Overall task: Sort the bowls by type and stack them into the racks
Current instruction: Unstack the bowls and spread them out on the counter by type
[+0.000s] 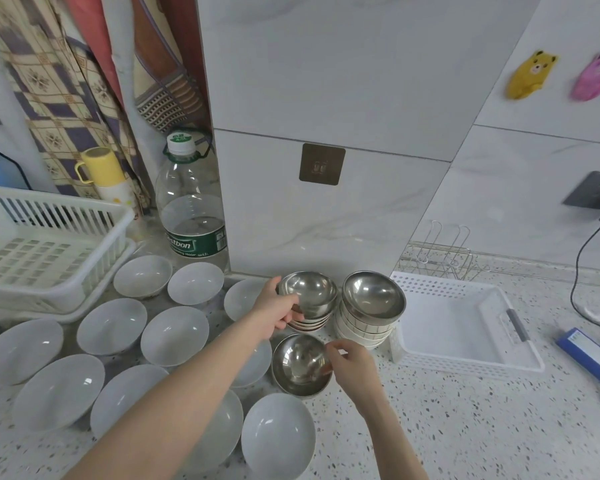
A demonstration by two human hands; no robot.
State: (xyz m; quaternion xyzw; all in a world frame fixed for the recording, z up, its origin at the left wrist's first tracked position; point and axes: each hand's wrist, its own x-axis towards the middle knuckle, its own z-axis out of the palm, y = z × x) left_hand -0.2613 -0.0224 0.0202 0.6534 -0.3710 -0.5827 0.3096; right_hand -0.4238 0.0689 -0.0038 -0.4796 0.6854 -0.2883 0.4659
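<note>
Several white bowls [113,325] lie spread over the speckled counter at the left and front. My left hand [277,310] grips the near rim of a steel bowl [310,292] that sits on a short stack of brown-rimmed dishes [309,325]. To its right another steel bowl [374,294] tops a stack of cream striped bowls [362,330]. A third steel bowl [300,365] rests on the counter in front, and my right hand [352,363] pinches its right rim. A white slatted rack [45,251] stands at the left, a white perforated basket [465,327] at the right.
A large water bottle [193,206] stands by the wall corner behind the bowls. A yellow cup [103,171] sits behind the left rack. A wire rack [440,258] stands behind the basket. A black cable [579,271] and a blue box [589,353] lie at far right.
</note>
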